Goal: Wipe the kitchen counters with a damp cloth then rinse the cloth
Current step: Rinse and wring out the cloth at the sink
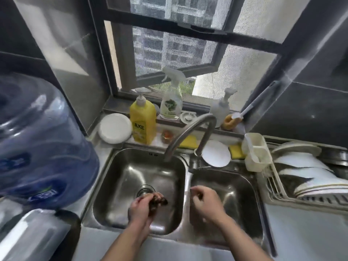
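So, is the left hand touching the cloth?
Touching. In the head view, the left hand grips the bunched cloth, with the fingers curled round it.

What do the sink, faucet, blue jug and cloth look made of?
The sink: likely stainless steel; glossy grey walls with mirror-like glare.
The faucet: metal, satin grey, soft highlights along the tube.
The blue jug: translucent plastic, ribbed, shiny streaks.
The cloth in the left hand: dark wadded fabric, crumpled softly; fibre unclear.
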`<state>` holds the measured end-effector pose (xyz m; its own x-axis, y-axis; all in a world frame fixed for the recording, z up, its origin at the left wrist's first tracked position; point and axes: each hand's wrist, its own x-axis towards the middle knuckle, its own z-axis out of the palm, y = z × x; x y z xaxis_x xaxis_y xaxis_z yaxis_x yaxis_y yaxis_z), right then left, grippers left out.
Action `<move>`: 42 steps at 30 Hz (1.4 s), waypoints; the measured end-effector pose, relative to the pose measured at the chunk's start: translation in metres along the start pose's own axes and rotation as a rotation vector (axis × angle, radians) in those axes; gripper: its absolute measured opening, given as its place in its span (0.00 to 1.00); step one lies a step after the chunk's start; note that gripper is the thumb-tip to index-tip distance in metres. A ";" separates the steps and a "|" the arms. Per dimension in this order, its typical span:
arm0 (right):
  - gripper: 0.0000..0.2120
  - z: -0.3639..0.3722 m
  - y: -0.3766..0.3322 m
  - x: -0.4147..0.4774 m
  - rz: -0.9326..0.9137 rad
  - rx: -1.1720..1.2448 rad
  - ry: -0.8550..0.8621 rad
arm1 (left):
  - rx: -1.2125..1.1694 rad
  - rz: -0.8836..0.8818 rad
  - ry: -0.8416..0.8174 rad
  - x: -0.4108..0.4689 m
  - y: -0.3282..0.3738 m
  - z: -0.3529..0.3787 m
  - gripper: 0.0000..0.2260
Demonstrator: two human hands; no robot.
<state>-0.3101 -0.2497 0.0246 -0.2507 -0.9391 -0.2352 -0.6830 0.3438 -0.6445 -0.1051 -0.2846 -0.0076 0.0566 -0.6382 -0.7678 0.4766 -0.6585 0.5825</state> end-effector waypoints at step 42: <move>0.14 0.037 -0.067 0.037 -0.081 0.137 -0.094 | 0.175 0.080 -0.198 0.008 0.031 0.042 0.05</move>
<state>-0.2478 -0.3079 0.0319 -0.1292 -0.9617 -0.2417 -0.5972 0.2700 -0.7553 -0.1270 -0.3266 0.0155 -0.0924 -0.7453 -0.6603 0.3174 -0.6506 0.6899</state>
